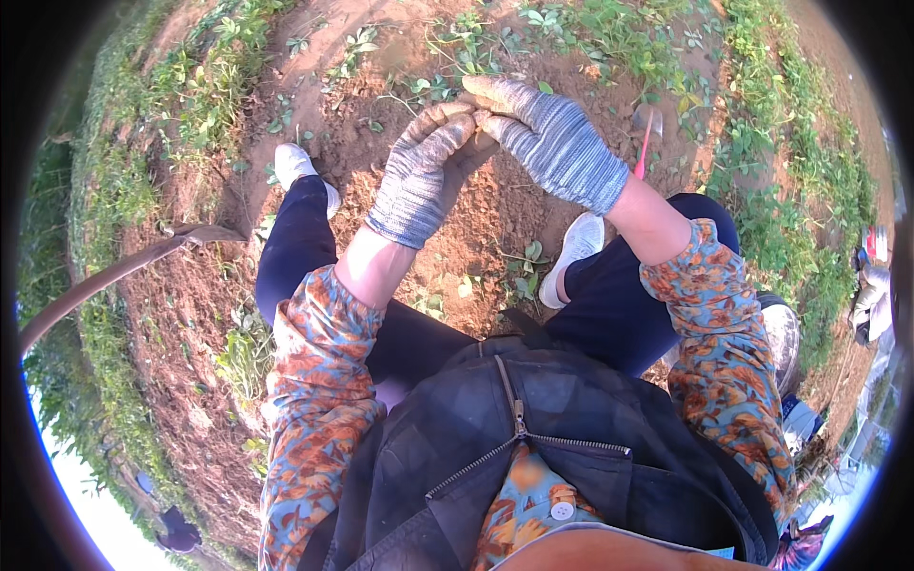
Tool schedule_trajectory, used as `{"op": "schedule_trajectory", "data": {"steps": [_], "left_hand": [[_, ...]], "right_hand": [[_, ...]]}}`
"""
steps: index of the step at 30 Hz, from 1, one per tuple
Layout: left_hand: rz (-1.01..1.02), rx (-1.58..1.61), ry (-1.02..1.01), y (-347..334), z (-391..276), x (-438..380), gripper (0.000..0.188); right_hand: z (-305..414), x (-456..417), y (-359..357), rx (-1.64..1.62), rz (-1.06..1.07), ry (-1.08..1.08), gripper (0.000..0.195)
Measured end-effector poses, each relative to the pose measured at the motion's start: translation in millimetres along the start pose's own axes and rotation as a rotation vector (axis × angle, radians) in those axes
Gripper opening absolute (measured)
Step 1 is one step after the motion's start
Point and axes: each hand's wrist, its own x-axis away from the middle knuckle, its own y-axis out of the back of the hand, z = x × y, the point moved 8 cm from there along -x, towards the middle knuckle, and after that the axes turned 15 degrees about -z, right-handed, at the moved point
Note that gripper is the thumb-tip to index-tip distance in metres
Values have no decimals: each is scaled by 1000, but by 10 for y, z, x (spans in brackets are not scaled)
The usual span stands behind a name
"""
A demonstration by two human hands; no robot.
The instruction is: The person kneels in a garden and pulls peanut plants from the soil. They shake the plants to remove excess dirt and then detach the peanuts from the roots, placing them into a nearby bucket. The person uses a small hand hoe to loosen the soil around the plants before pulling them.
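Note:
Both hands wear grey knitted gloves soiled with earth and meet above the loose soil (pixel 493 235) between my legs. My left hand (pixel 432 168) is bent, its thumb and fingertips gathered at a small pale brown object (pixel 483 120); what it is I cannot tell. From the right, my right hand (pixel 553 139) touches the same small thing with thumb and forefinger. Which hand bears its weight is unclear. Beyond my right wrist lies a small trowel with a pink handle (pixel 644 153), its blade on the earth.
A long wooden handle with a metal head (pixel 107 275) reaches in from the left. Rows of low green plants (pixel 207 107) stand left and right (pixel 771 178). My white shoes (pixel 580 246) rest on the soil. Bags or cloths (pixel 872 300) lie at the far right.

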Motion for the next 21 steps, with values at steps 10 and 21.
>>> {"op": "schedule_trajectory", "data": {"steps": [10, 21], "left_hand": [[-12, -68, -145, 55, 3, -86, 15], [-6, -190, -121, 47, 150, -58, 14]], "right_hand": [[201, 66, 173, 339, -156, 339, 27], [195, 64, 93, 558, 110, 309, 21]]}}
